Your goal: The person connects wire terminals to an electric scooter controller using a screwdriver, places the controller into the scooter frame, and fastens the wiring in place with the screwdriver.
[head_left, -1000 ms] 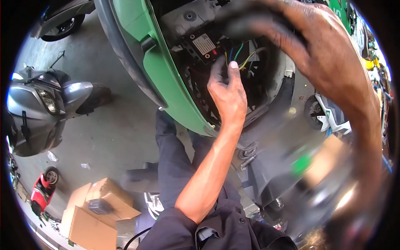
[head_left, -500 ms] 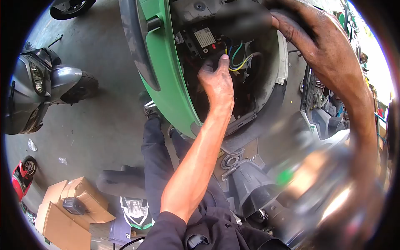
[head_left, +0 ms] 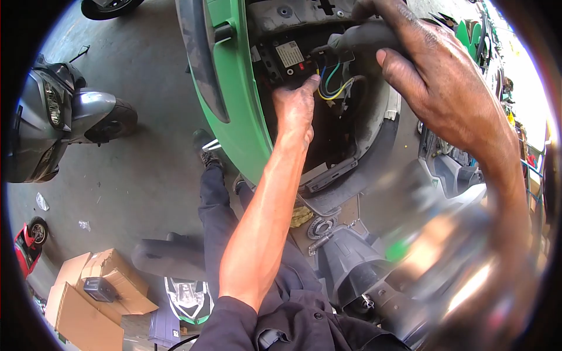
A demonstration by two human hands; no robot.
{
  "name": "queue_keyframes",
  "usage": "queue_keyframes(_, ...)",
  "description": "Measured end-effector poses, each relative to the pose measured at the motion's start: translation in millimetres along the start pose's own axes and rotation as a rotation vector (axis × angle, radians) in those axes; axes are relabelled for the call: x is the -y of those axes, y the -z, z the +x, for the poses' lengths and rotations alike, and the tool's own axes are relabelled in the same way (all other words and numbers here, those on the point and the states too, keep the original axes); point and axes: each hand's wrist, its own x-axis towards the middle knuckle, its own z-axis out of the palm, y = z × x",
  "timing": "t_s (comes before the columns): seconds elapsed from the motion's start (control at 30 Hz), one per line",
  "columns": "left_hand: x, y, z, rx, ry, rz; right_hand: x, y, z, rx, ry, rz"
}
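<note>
Inside the green scooter body [head_left: 234,93] sits a black box [head_left: 274,61] with a white printed label and a red spot. My left hand [head_left: 294,108] is closed at the box's lower edge, its thumb pointing up beside the wires; the curled fingertips are hidden. Blue, green and yellow wires [head_left: 333,93] loop just right of that thumb. Above and to the right, my right hand [head_left: 439,76] grips a dark handheld tool [head_left: 369,38], thumb below and fingers over it. Its narrow tip points left, near the box's right side; contact cannot be made out.
A grey scooter [head_left: 52,123] stands at left. Opened cardboard boxes [head_left: 88,304] lie on the floor at lower left. Grey scooter parts [head_left: 351,263] stand below the green body, and another scooter [head_left: 453,169] is at right. The lower right is blurred.
The dark tool was smeared by motion and now shows sharply, lower, with its tip beside the box. My left hand has shifted slightly left and down. The view has moved a little.
</note>
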Motion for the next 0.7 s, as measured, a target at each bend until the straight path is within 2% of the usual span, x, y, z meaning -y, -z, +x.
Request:
queue_keyframes(0.17,-2,0,0,-0.01,-0.104,-0.024,49,32,3,0.187,-0.145,-0.067)
queue_keyframes(0.23,-4,-1,-2,-0.037,-0.099,0.001,33,26,4,0.088,-0.071,-0.094)
queue_keyframes(0.3,-2,-1,-2,-0.053,-0.091,0.035,-1,-6,-2,-0.201,0.064,-0.175)
queue_keyframes(0.6,14,-10,-4,-0.058,-0.12,0.216,-10,-4,-3,-0.209,0.046,-0.037)
queue_keyframes(0.63,16,-13,-5,-0.099,-0.218,0.164,-10,-3,-3,-0.214,0.032,-0.028)
queue_keyframes(0.7,16,-12,-6,-0.08,-0.158,0.097,-11,-3,-3,-0.222,0.002,-0.011)
